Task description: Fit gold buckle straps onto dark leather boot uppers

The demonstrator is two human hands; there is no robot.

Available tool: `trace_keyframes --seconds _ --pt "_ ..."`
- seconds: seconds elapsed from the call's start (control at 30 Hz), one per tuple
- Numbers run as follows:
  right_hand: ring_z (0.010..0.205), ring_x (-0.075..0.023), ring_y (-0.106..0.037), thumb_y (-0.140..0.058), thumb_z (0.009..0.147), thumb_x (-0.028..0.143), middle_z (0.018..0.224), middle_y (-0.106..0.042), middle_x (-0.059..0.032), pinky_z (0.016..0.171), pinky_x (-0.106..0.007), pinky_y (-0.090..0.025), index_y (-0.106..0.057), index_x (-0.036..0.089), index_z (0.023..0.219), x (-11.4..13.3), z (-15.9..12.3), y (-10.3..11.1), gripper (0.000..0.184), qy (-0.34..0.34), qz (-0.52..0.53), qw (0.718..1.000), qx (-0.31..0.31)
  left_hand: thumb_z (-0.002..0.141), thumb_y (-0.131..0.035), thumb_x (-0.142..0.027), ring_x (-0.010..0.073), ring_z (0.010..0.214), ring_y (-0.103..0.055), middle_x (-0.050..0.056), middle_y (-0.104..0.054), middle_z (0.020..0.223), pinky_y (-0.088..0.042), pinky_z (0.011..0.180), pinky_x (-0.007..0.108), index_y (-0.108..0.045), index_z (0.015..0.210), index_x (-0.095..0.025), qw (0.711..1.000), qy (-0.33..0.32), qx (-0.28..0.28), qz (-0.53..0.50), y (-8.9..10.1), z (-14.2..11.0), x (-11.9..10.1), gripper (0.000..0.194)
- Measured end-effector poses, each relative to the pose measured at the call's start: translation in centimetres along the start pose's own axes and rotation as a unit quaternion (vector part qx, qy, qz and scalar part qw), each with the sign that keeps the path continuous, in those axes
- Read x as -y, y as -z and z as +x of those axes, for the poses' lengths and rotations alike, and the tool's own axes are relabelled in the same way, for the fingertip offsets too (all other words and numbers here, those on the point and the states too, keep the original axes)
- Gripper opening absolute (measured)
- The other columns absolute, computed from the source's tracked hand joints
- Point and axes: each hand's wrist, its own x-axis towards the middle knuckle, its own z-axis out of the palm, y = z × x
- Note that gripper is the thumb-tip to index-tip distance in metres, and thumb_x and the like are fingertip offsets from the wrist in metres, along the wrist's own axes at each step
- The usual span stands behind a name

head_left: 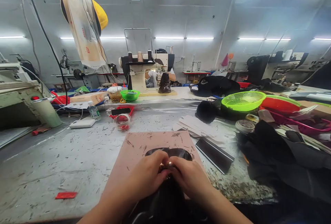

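Observation:
A glossy black leather piece (181, 153) lies over the near part of a pinkish-brown board (129, 144). Two rounded lobes of it show beyond my hands, and more dark material extends below them toward me. My left hand (148, 170) is closed at the middle of the leather, thumb and fingers pinched together. My right hand (188, 174) meets it there, closed the same way. Small shiny gold-coloured metal (169, 164) glints between the fingertips; its exact form is hidden.
White card pieces (199, 127) and a dark strip (216, 155) lie right of the board. Black fabric (281, 155) heaps farther right, near a green basket (243, 100). A red scrap (66, 195) lies left. Behind stands a sewing machine (139, 69), a person partly visible past it.

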Motion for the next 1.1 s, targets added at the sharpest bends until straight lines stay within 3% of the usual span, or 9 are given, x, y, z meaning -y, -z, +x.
trace_keyframes --seconds 0.13,0.27,0.33,0.5,0.63,0.73,0.83,0.97,1.1 --pt "0.052 -0.0136 -0.055 -0.033 0.090 0.024 0.062 -0.062 -0.0017 0.049 -0.025 -0.029 -0.055 0.020 0.079 -0.9 -0.3 -1.3 0.025 0.059 -0.080 0.992 -0.076 0.077 -0.045 -0.010 0.0126 0.068 -0.053 -0.001 -0.057 0.075 -0.043 0.062 0.024 -0.050 0.077 -0.019 0.999 0.007 0.024 -0.031 0.0 0.6 0.7 0.011" --pt "0.041 -0.0113 -0.049 -0.029 0.091 0.023 0.050 -0.055 0.0009 0.044 -0.024 -0.027 -0.053 0.018 0.075 -1.5 -0.5 -2.2 0.029 0.085 -0.109 0.970 -0.200 0.077 -0.045 -0.006 0.0112 0.070 -0.053 0.000 -0.056 0.077 -0.043 0.065 0.022 -0.056 0.074 -0.018 0.997 -0.056 0.034 -0.040 -0.3 1.0 1.2 0.017" --pt "0.041 -0.0118 -0.049 -0.029 0.091 0.023 0.050 -0.055 0.0009 0.044 -0.024 -0.027 -0.054 0.017 0.077 -1.5 -0.4 -2.3 0.029 0.073 -0.117 0.967 -0.216 0.079 -0.042 -0.006 0.0110 0.069 -0.053 0.001 -0.056 0.078 -0.042 0.063 0.021 -0.058 0.074 -0.018 0.995 -0.089 0.032 -0.017 -0.4 1.1 1.2 0.021" --pt "0.071 -0.0152 -0.062 -0.043 0.084 0.019 0.083 -0.067 -0.0024 0.061 -0.024 -0.043 -0.057 0.021 0.092 -1.2 0.0 -0.9 0.016 0.047 0.028 0.995 -0.085 0.083 -0.044 -0.014 0.0146 0.069 -0.052 0.004 -0.057 0.075 -0.041 0.062 0.025 -0.062 0.067 -0.017 0.993 -0.093 -0.017 0.072 -0.5 1.1 1.2 0.024" --pt "0.082 -0.0169 -0.061 -0.044 0.079 0.014 0.091 -0.065 -0.0040 0.070 -0.028 -0.046 -0.052 0.020 0.101 -1.4 0.1 -0.3 0.024 0.017 0.105 0.994 -0.039 0.073 -0.056 -0.014 0.0135 0.069 -0.054 -0.001 -0.059 0.073 -0.041 0.063 0.024 -0.057 0.072 -0.019 0.998 0.046 -0.015 -0.033 -0.7 1.0 1.1 0.005" --pt "0.081 -0.0167 -0.060 -0.044 0.079 0.013 0.091 -0.065 -0.0036 0.071 -0.028 -0.046 -0.055 0.021 0.096 -1.7 0.1 -0.4 0.021 0.010 0.120 0.992 -0.034 0.069 -0.058 -0.018 0.0131 0.064 -0.053 -0.004 -0.058 0.070 -0.038 0.059 0.023 -0.050 0.081 -0.020 0.988 0.129 -0.026 -0.080 -1.0 1.0 0.9 0.015" --pt "0.079 -0.0161 -0.059 -0.045 0.078 0.012 0.089 -0.065 -0.0022 0.071 -0.028 -0.045 -0.055 0.021 0.094 -1.7 0.2 -0.3 0.021 -0.014 0.130 0.991 -0.026 0.073 -0.052 -0.019 0.0131 0.064 -0.052 -0.004 -0.057 0.067 -0.036 0.059 0.023 -0.050 0.074 -0.020 0.993 0.096 -0.022 -0.067 -1.2 1.2 0.9 0.002" --pt "0.067 -0.0161 -0.056 -0.052 0.074 0.019 0.073 -0.061 -0.0002 0.062 -0.028 -0.041 -0.055 0.020 0.085 -1.4 0.5 0.5 0.011 -0.111 0.117 0.987 -0.028 0.068 -0.045 -0.008 0.0124 0.060 -0.050 -0.002 -0.054 0.062 -0.035 0.057 0.023 -0.045 0.059 -0.018 0.995 0.062 -0.054 -0.065 -1.8 1.1 1.6 0.014" --pt "0.069 -0.0158 -0.053 -0.051 0.071 0.017 0.071 -0.058 0.0001 0.063 -0.027 -0.040 -0.055 0.019 0.073 -1.7 0.8 1.0 0.006 -0.130 0.180 0.974 0.032 0.066 -0.044 -0.006 0.0131 0.066 -0.054 0.000 -0.058 0.070 -0.040 0.060 0.023 -0.046 0.063 -0.019 0.983 0.073 -0.106 -0.132 -2.8 0.4 2.1 0.013"
